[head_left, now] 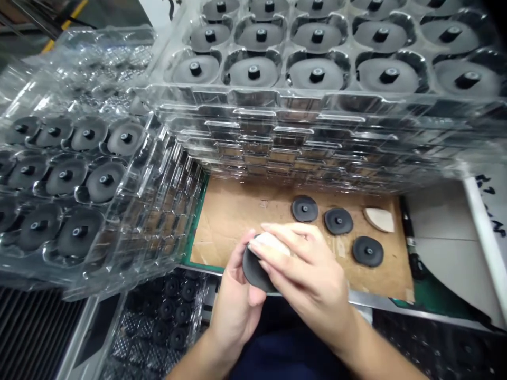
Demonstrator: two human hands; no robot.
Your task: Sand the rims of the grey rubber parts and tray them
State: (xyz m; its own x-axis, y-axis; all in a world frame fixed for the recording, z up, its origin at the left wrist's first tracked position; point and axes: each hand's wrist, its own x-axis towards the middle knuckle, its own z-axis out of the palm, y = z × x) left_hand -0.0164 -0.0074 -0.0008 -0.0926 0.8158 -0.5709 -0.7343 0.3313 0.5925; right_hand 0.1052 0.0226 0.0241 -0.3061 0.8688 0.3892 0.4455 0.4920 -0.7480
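The left hand (237, 301) grips a black disc (253, 272) by its edge, held just above the desk's (439, 253) near edge. The right hand (309, 279) lies over it, fingers pressing a white pad (271, 244) onto the disc's face, which looks like a fitting or wiping step. 3 more discs (338, 220) lie apart on the cardboard sheet (233, 216), near a white wedge (379, 219). Clear trays (317, 142) of discs stand stacked behind, and others (59, 179) to the left. Any next move calls for a steady left grip and a bare spot on the cardboard.
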